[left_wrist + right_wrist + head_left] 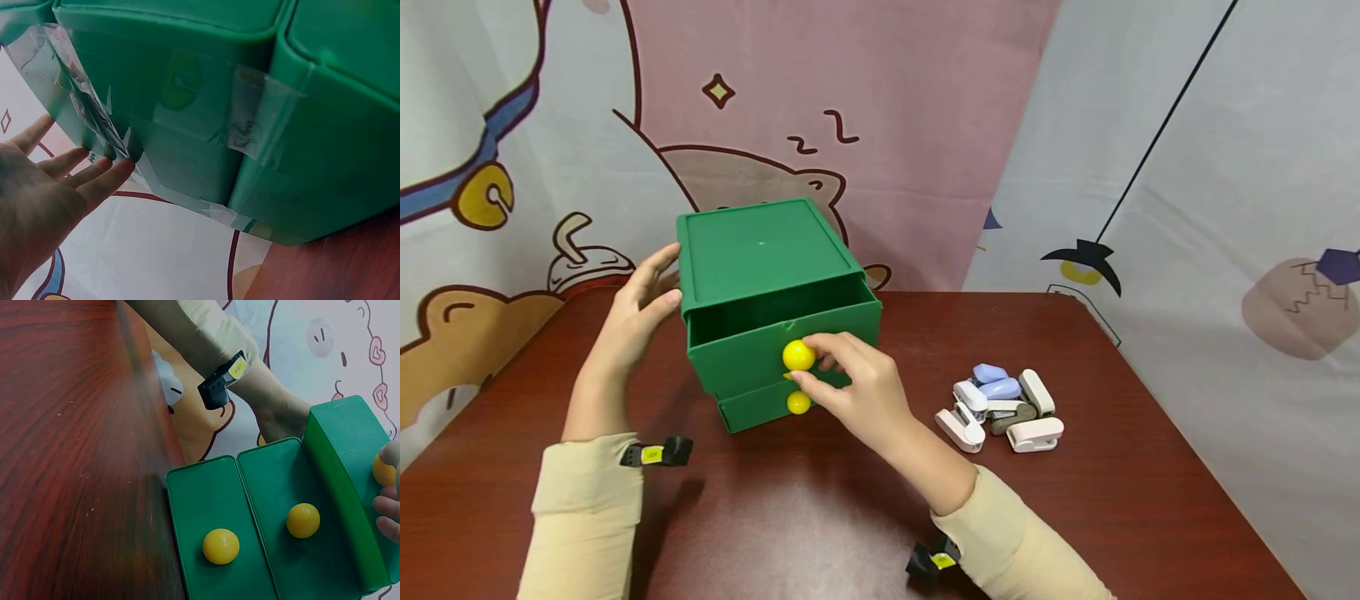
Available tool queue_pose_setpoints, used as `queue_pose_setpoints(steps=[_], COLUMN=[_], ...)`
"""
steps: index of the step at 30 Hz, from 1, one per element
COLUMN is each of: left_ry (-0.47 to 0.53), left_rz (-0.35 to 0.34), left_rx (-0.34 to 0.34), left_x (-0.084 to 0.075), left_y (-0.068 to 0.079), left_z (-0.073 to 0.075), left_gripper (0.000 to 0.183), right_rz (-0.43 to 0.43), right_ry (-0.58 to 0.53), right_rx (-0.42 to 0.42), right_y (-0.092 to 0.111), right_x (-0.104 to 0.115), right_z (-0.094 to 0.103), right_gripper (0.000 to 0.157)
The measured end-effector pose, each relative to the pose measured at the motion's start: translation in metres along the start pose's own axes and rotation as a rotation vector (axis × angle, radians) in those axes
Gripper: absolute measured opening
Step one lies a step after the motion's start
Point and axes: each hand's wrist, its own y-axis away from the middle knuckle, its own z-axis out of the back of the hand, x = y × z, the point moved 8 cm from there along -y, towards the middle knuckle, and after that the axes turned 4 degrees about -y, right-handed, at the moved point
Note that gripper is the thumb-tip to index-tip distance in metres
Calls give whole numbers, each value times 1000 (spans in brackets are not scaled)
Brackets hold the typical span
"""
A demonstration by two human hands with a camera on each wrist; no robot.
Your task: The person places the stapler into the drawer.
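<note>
A green drawer box (760,250) stands on the table with its top drawer (745,362) pulled partway out. My right hand (865,387) pinches the round yellow knob (798,355) of that drawer between thumb and fingers. In the right wrist view, the two lower drawers, each with a yellow knob (303,520), sit flush below the pulled-out one. Against the box's left side, my left hand (636,312) rests with spread fingers. The left wrist view shows its fingertips (124,167) at the green side wall (187,125), which carries strips of clear tape.
Several small staplers (1000,408), in white, pink, blue and grey, lie in a cluster on the dark red table (1150,500) to the right of the box. A patterned cloth (925,125) hangs behind the table.
</note>
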Motion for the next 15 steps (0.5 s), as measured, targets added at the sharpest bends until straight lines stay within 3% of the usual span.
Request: queue_pose_setpoints(steps=[15], left_ry=[15], left_rz=[2], left_rx=[-8], left_x=[0], left_y=[0], left_z=[-2], left_gripper=[56], right_rz=[78], right_ry=[-17], right_rx=[42], right_y=[11], right_x=[22], right_z=[18], right_gripper=[37])
